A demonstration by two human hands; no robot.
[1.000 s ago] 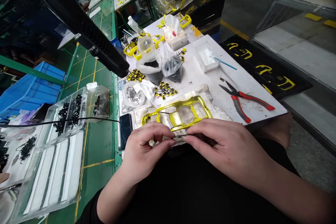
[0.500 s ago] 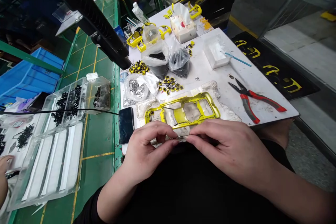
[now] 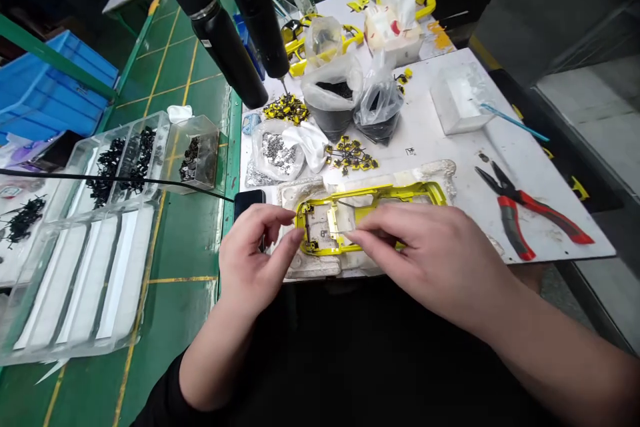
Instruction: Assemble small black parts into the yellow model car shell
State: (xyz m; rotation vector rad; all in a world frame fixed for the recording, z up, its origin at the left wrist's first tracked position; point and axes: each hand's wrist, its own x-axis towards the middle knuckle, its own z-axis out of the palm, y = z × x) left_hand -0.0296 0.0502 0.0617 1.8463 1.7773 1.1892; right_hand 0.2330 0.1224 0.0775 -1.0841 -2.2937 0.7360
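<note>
A glossy yellow frame [image 3: 370, 195] lies in rough white foam [image 3: 305, 267], lower centre; the left hand [image 3: 257, 257] is half open at its end; the right hand [image 3: 417, 243] touches its middle, fingers narrowly closed.

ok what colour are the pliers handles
The metal pliers have red-and-grey handles, clearest in the head view.

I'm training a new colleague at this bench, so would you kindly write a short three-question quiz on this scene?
1. Which hand is nearer the black phone?
2. True or false: the red-and-black pliers lie to the right of the yellow car-shaped frame.
3. Fill in the blank: the clear compartmented tray holds small ____ parts.

Key: 1. The left hand; 2. True; 3. Black.
</note>
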